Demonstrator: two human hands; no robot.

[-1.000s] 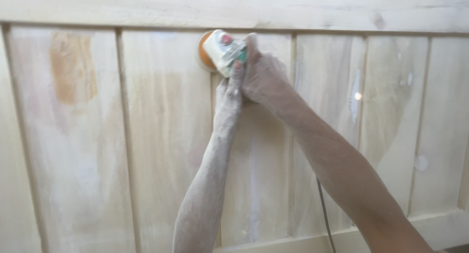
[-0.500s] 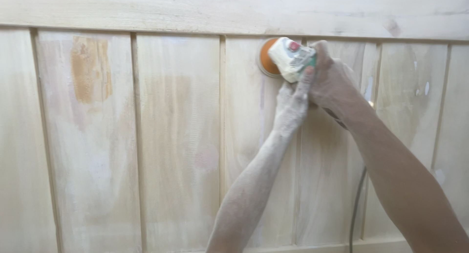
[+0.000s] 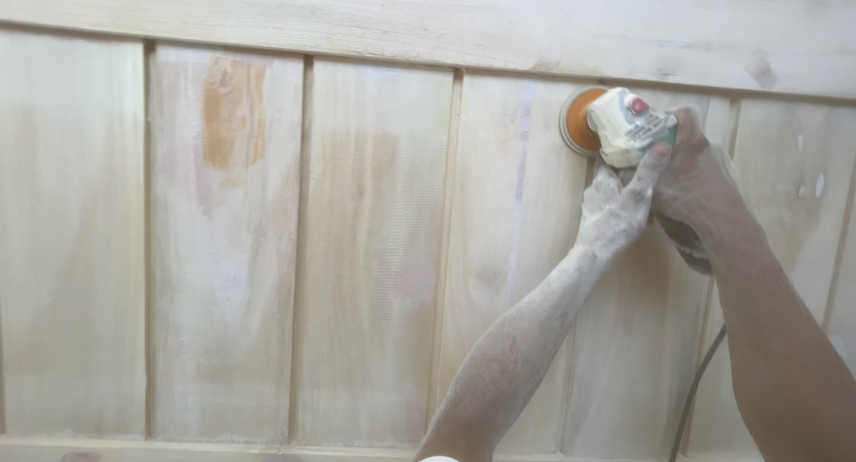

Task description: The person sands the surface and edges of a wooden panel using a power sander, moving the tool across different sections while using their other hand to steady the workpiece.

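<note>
Head view: left hand (image 3: 615, 214) and right hand (image 3: 700, 187) both wrap their fingers around a dusty sander (image 3: 624, 127), pressed against pale wooden panelling (image 3: 374, 248). It looks compact, rigid, probably dust-slippery; best gripped around the body behind the orange disc.

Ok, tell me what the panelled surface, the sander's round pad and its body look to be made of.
Panelled surface: pale bare wood, with visible grain, board seams, a tan patch; matte and dusty, apparently unfinished.
Round pad: orange disc, probably foam or rubber backing with abrasive; hard to confirm.
Sander body: moulded plastic by its look, whitish under dust, gripped by the left hand and right hand.
</note>
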